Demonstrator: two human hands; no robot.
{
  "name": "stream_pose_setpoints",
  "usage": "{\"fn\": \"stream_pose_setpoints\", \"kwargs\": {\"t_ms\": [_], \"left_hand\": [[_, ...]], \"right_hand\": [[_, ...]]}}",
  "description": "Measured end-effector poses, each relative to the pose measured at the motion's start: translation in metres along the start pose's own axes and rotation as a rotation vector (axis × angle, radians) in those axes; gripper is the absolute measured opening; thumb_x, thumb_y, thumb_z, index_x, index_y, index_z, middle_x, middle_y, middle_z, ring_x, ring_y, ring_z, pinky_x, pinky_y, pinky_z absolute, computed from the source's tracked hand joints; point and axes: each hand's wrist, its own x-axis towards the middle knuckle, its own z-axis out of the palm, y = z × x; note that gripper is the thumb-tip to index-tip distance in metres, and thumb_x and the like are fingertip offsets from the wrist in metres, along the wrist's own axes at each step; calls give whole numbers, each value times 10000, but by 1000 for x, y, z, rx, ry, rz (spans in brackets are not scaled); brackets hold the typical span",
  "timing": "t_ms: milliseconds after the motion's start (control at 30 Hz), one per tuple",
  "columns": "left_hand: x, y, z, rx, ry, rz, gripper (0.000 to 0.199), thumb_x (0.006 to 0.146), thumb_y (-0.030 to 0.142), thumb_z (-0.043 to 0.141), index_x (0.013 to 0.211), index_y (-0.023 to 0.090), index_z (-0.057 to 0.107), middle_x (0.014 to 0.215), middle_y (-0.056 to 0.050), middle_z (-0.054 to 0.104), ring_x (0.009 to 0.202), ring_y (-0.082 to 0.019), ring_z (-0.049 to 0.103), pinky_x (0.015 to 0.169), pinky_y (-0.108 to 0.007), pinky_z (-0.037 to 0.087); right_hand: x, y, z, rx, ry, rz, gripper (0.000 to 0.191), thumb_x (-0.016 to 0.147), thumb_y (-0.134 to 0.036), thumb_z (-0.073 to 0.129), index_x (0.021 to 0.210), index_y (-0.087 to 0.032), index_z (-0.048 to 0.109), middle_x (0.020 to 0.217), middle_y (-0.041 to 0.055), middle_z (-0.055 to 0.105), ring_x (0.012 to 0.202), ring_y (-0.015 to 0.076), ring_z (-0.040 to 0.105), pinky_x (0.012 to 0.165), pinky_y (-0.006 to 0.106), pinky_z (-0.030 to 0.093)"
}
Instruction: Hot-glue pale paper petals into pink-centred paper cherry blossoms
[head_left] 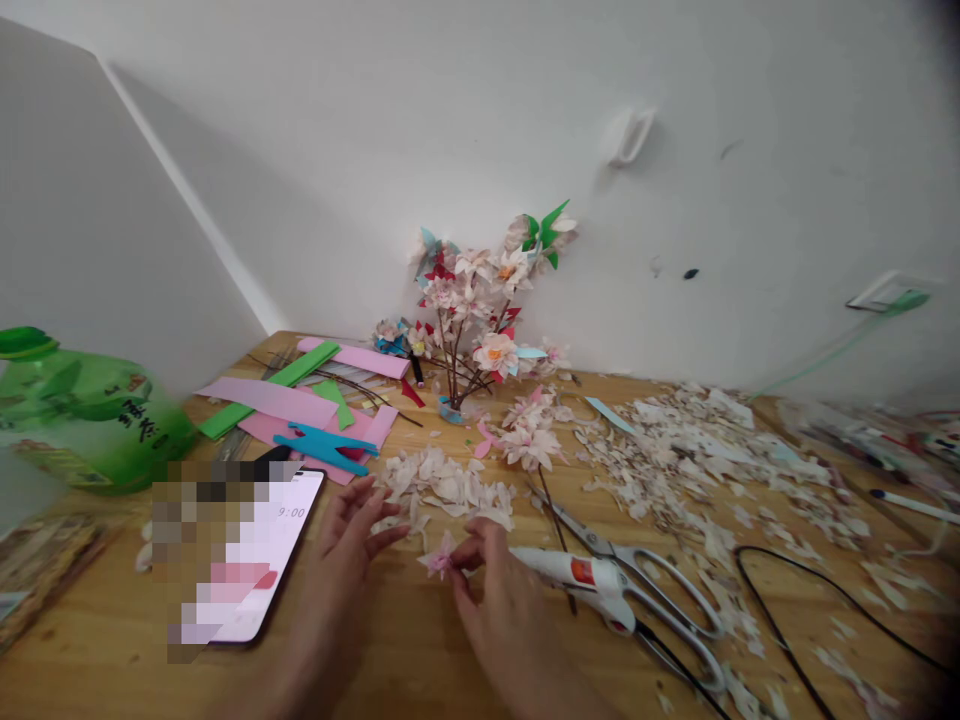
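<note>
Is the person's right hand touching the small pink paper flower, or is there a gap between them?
Touching. The head view shows the right hand with its fingers pinching the small pink paper flower at its edge.

The light was bright and even, and you got a white painted wall (420, 130) that looked slightly washed out. No lamp showed in the frame, and the shadows stayed soft; a faint one lay left of the white plastic wall hook (631, 135). The top right corner fell into dark vignetting. Wide-angle distortion bent the room's lines, and the far right of the honey-toned wooden counter (112, 640) smeared out of focus, as did the green plastic jug (82, 420). Your left hand (341, 560) and right hand (495, 595) looked slightly soft. A pixelated mosaic block hid part of the black-edged smartphone (277, 540).
</note>
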Motion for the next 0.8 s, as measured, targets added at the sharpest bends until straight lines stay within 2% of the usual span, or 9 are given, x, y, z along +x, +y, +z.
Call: {"fn": "stream_pose_setpoints", "kwargs": {"t_ms": [133,300,367,433,467,533,600,667,800], "left_hand": [[15,5,-6,6,17,48,309,574,272,759,806,187,574,682,53,572,627,-78,576,600,-187,543],[34,18,-18,-91,129,156,245,542,248,770,705,175,603,588,62,601,534,-57,575,545,-152,530],[36,29,-21,-124,189,255,208,547,233,761,696,170,629,584,49,621,555,-70,594,561,-164,533],[34,43,-22,-136,287,418,169,567,224,748,698,187,648,625,44,646,640,-97,626,651,-211,546],[31,51,-23,-137,351,497,163,574,217,748,707,214,653,654,58,654,691,-103,635,713,-227,542],[26,65,-24,6,527,715,170,608,218,743,756,262,672,763,60,677,766,-141,640,834,-320,518],[23,74,-26,17,593,723,150,614,219,744,711,309,672,746,75,677,805,-159,637,907,-352,481],[26,76,-28,-22,568,686,136,621,229,741,698,316,672,721,87,674,795,-145,639,911,-321,478],[36,61,-29,-29,374,613,190,622,239,736,802,225,674,773,68,694,764,-129,647,813,-267,513]], "right_hand": [[-3,1,5,-86,-186,4,418,697,30,509,1050,-175,419,788,33,677,704,201,646,642,307,502],[-2,-4,7,-177,-291,5,365,685,63,510,977,-155,507,798,62,693,716,213,642,641,298,486],[-1,-5,7,-171,-305,8,338,695,56,512,965,-148,525,808,68,698,725,211,642,650,289,480],[-2,-5,8,-167,-318,12,353,698,59,506,986,-144,529,816,66,703,732,209,643,657,285,474],[-2,-5,8,-175,-324,18,378,695,65,501,1011,-142,527,819,65,704,737,210,645,657,284,471],[-3,-2,9,-194,-325,26,435,694,68,490,1076,-140,509,828,66,706,748,213,647,655,282,466],[-5,0,10,-197,-316,26,479,698,64,482,1129,-144,487,839,64,707,761,210,646,665,280,463],[-6,1,11,-176,-313,11,494,710,49,481,1166,-140,468,849,66,709,777,210,643,682,287,468],[-9,1,7,-156,-359,-56,603,670,58,459,1245,-119,411,914,103,708,816,238,648,702,325,502]]}}
